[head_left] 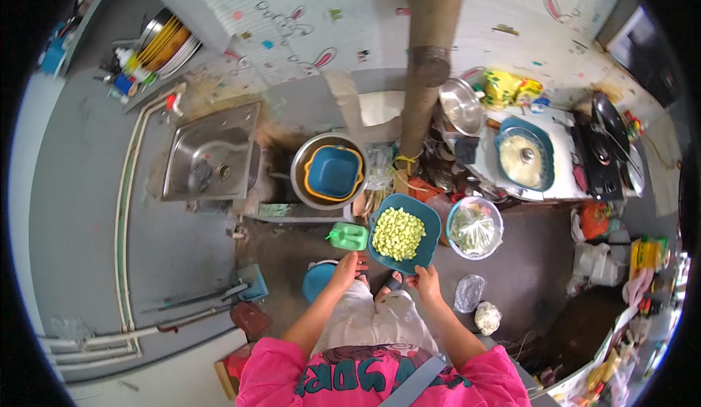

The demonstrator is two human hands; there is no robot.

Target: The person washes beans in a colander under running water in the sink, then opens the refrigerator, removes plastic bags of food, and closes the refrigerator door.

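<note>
I'm watching 2 bare hands from my end. The right hand (pixel 427 281) is holding the near edge of a teal, rounded-square plastic basin (pixel 433 224), fingers closing narrow on its rim. The left hand (pixel 349 268) is hovering by the basin's near-left side, fingers bent; I can't tell how wide they're opening or whether they're touching it. The basin is sitting above the floor, in front of the feet, containing a heap of smooth, pale green, bean-like pieces (pixel 398 233). A light green, boxy plastic item (pixel 347 237) is showing just left; a round, pale-rimmed tub (pixel 501 227) with crinkly clear plastic is standing right. The bright pink shirt (pixel 365 398) is displaying dark letters, seemingly "YOR"; the rest I'm not reading.
</note>
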